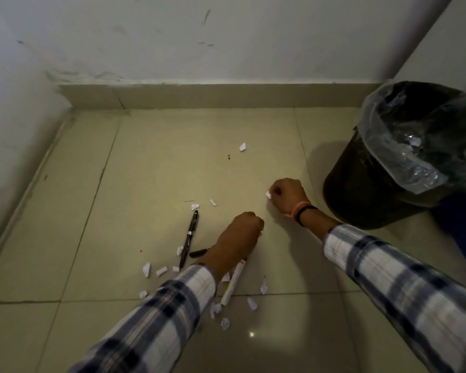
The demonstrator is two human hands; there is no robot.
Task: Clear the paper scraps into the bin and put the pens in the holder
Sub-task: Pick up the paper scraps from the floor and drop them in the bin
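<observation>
White paper scraps [146,269] lay scattered over the tiled floor [151,168], most of them near the person's forearms and one farther off toward the wall. The right hand [288,196] pinched a small scrap [268,195] between its fingers, close to the black bin [382,168] with its clear liner. The left hand [240,232] was curled into a fist, a bit of white showing at its edge. A black pen [189,236] and a white pen [233,282] lay on the floor beside the left arm.
</observation>
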